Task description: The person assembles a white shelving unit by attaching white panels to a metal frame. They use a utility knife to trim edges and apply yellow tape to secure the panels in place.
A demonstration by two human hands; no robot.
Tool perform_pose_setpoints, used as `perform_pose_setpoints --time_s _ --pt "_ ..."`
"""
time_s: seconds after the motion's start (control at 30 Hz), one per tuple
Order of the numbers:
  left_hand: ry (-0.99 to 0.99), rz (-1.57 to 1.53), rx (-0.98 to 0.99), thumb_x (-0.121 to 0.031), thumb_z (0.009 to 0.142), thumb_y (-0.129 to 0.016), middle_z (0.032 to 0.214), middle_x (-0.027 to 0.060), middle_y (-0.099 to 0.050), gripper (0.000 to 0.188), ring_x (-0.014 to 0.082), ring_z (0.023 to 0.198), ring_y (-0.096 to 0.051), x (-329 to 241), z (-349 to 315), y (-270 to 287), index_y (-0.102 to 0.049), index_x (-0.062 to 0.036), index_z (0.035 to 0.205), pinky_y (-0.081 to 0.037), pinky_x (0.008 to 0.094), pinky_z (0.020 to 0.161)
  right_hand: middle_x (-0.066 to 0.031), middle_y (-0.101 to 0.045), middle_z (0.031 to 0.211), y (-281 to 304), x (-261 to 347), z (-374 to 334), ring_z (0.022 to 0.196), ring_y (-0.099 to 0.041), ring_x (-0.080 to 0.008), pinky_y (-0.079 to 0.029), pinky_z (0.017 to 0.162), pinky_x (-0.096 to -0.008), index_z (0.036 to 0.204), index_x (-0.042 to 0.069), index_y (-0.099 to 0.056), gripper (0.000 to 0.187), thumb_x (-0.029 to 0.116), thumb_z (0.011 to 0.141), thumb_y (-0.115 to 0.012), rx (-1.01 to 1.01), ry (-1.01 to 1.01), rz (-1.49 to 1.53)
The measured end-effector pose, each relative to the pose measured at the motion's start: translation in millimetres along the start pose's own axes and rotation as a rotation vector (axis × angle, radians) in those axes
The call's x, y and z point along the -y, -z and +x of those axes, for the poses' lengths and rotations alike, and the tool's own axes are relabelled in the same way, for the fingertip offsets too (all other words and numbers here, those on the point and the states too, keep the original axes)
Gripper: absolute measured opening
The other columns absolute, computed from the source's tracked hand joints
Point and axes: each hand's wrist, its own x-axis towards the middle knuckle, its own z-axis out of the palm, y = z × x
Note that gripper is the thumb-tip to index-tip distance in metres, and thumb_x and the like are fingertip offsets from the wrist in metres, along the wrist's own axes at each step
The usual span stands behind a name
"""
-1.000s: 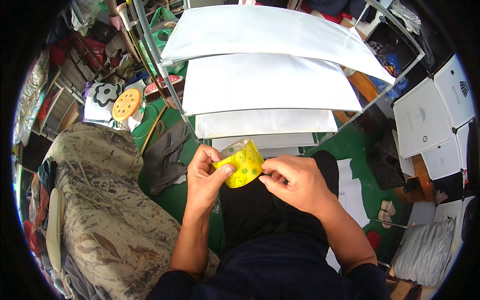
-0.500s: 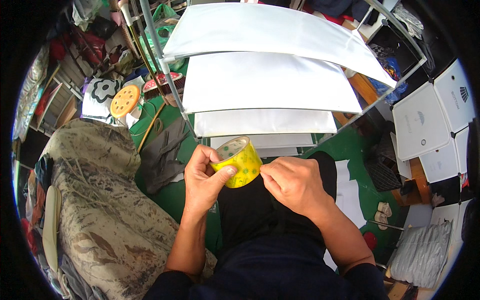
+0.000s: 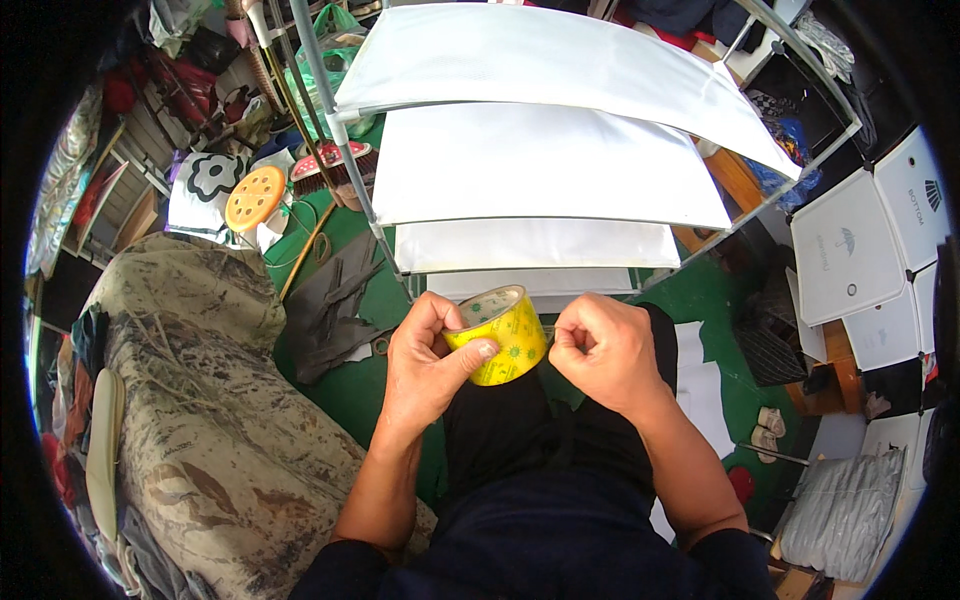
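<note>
A roll of yellow packing tape with green sun-like prints (image 3: pixel 497 347) is held in the air above the person's lap, tilted so that its hollow core shows at the top; the left grip (image 3: pixel 425 355), a bare hand, pinches the roll's wall on its left side, thumb across the outer face and fingers toward the core; the right grip (image 3: pixel 607 355) is just beside the roll's right side, its fingers curled in and pressed together with the thumb; whether the tape's loose end lies between those fingertips I cannot tell.

Beneath the hands are black trousers (image 3: pixel 500 440); just beyond the roll stands a rack with a grey metal frame (image 3: pixel 312 60), its tiers covered by white panels (image 3: pixel 550 165), the lowest ones near the hands; it stands on a green floor (image 3: pixel 705 290).

To the left, dark grey cloth (image 3: pixel 330 305) lies on the floor near the rack's left edge; farther left, a camouflage cover (image 3: pixel 220 400) drapes over something bulky; beyond it sit an orange perforated disc (image 3: pixel 255 198), a white bag with a black flower (image 3: pixel 203 180) and a red spotted brush (image 3: pixel 328 160).

To the right, white sheets (image 3: pixel 700 385) lie beside the trousers; farther right are a pair of pale shoes (image 3: pixel 768 430), a black mesh basket (image 3: pixel 765 345) and a white-panelled cabinet (image 3: pixel 850 255).
</note>
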Motion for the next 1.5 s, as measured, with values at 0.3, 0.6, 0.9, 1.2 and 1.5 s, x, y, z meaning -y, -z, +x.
perform_pose_setpoints --time_s 0.3,0.6,0.9,1.2,1.5 --pt "0.167 -0.180 0.066 -0.012 0.092 -0.079 0.085 -0.0027 -0.059 0.026 0.0042 0.077 -0.054 9.1 5.2 12.1 -0.053 -0.0092 0.093 -0.044 0.0222 0.069 -0.0067 -0.066 0.087 7.4 -4.0 -6.4 0.071 -0.062 -0.0134 -0.050 0.065 -0.0262 0.086 0.001 -0.061 0.013 -0.009 0.078 -0.064 0.229 -0.071 0.414" --pt "0.281 -0.240 0.142 -0.017 0.093 -0.078 0.085 -0.0033 -0.061 0.023 0.0042 0.078 -0.053 18.0 6.0 16.4 -0.055 -0.0110 0.094 -0.042 0.0222 0.071 -0.0125 -0.066 0.096 19.6 -7.4 -0.3 0.077 -0.067 -0.0297 -0.055 0.067 -0.0371 0.107 0.002 -0.070 0.030 -0.008 0.079 -0.066 0.342 0.285 0.263" --pt "0.459 -0.369 0.268 -0.022 0.093 -0.078 0.084 -0.0059 -0.060 0.022 0.0032 0.073 -0.053 36.6 5.4 19.5 -0.058 -0.0118 0.096 -0.042 0.0200 0.065 -0.0056 -0.062 0.095 28.9 2.3 2.2 0.079 -0.064 -0.0225 -0.054 0.062 -0.0337 0.089 0.005 -0.068 0.018 0.002 0.072 -0.075 0.329 0.628 -0.051" --pt "0.519 -0.369 0.288 -0.033 0.103 -0.065 0.095 -0.0017 -0.063 0.022 0.0036 0.075 -0.053 68.4 2.2 5.8 -0.059 -0.0115 0.106 -0.043 0.0199 0.064 -0.0037 -0.056 0.086 34.4 4.2 -4.1 0.080 -0.055 -0.0195 -0.052 0.063 -0.0328 0.078 0.006 -0.061 0.011 0.013 0.081 -0.069 0.381 0.740 -0.164" --pt "-0.010 -0.097 0.402 -0.025 0.084 -0.085 0.125 0.0106 -0.066 0.056 0.0195 0.119 -0.060 43.8 -1.1 -12.1 -0.054 -0.0040 0.126 -0.044 0.0356 0.106 -0.0084 -0.056 0.085 47.3 -14.2 -8.6 0.077 -0.058 -0.0269 -0.052 0.062 -0.0362 0.083 0.003 -0.058 0.013 0.006 0.086 -0.070 0.296 0.391 -0.218"
